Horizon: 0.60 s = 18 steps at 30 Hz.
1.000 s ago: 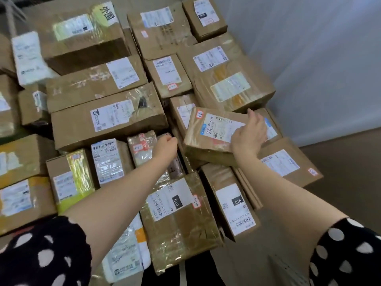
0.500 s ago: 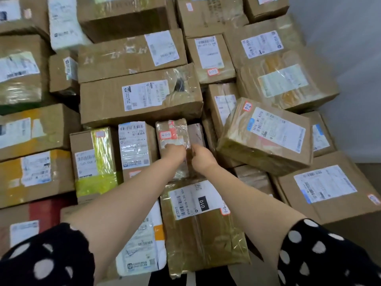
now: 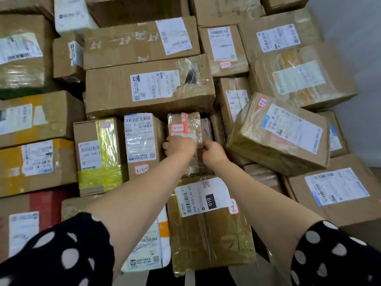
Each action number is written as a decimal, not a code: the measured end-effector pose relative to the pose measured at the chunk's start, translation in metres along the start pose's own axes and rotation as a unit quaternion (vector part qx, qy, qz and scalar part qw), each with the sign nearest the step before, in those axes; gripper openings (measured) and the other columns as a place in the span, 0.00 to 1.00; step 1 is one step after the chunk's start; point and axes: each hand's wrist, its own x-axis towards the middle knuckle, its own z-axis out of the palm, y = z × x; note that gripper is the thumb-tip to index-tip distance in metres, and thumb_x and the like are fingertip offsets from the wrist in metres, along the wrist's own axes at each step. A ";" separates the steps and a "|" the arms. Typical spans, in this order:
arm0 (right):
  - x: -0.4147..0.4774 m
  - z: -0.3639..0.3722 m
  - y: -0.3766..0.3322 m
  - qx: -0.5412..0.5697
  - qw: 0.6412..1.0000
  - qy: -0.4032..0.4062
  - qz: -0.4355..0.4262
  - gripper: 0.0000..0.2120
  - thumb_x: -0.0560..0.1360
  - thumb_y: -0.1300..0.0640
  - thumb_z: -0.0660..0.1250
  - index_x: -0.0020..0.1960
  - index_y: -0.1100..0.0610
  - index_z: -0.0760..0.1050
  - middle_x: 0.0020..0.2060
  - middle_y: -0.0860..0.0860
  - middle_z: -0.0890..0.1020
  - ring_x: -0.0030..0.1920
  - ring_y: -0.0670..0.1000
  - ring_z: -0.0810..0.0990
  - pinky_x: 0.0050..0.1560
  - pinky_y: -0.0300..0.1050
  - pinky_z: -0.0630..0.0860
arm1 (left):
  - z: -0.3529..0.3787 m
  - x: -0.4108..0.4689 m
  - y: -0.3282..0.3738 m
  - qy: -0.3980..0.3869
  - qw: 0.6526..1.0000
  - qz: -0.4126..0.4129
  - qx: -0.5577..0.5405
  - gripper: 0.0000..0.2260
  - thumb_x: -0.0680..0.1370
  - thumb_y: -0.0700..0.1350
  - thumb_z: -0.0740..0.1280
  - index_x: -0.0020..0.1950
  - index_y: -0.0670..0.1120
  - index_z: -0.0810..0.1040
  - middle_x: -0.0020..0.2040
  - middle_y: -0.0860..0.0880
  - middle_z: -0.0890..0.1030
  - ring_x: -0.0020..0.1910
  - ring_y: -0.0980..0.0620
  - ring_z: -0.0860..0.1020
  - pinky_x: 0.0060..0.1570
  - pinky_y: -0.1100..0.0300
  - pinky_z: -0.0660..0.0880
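Note:
A small parcel wrapped in clear tape, with a red-edged handwritten sticker, stands wedged between taller boxes in the middle of the pile. My left hand grips its left lower side with curled fingers. My right hand grips its right lower edge, fingers curled round it. Both arms reach forward over a taped flat parcel marked 010. The small parcel's lower half is hidden behind my hands.
Cardboard parcels with shipping labels cover the whole floor area. A long box lies just behind the small parcel. A box labelled 3-2-5 stands to its left and a tilted taped box leans to its right. A pale wall rises at the far right.
My right hand left the tilted box on the right and came to the small taped parcel. Both hands now hold that parcel. The view has moved closer and left.

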 end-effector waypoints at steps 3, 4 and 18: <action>-0.005 -0.004 -0.004 0.013 1.000 0.008 0.014 0.16 0.76 0.68 0.56 0.61 0.62 0.74 0.55 0.59 0.79 0.56 0.59 0.76 0.59 0.53 0.74 | -0.002 0.002 -0.001 -0.011 1.000 0.016 -0.021 0.22 0.80 0.41 0.56 0.73 0.36 0.61 0.72 0.38 0.61 0.71 0.39 0.63 0.67 0.50 0.63; -0.009 -0.007 -0.006 0.022 1.000 0.013 0.018 0.16 0.76 0.67 0.56 0.62 0.62 0.73 0.56 0.59 0.79 0.57 0.59 0.76 0.59 0.53 0.74 | -0.003 0.000 -0.001 -0.007 1.000 0.011 -0.016 0.22 0.80 0.41 0.56 0.73 0.37 0.61 0.73 0.38 0.61 0.70 0.39 0.63 0.67 0.50 0.63; -0.067 -0.030 -0.034 0.050 0.995 0.082 0.004 0.19 0.78 0.67 0.56 0.69 0.62 0.64 0.61 0.57 0.76 0.61 0.58 0.74 0.56 0.48 0.71 | -0.049 -0.049 0.000 -0.018 0.984 0.039 -0.172 0.11 0.79 0.37 0.56 0.59 0.36 0.70 0.53 0.41 0.76 0.48 0.44 0.76 0.43 0.56 0.73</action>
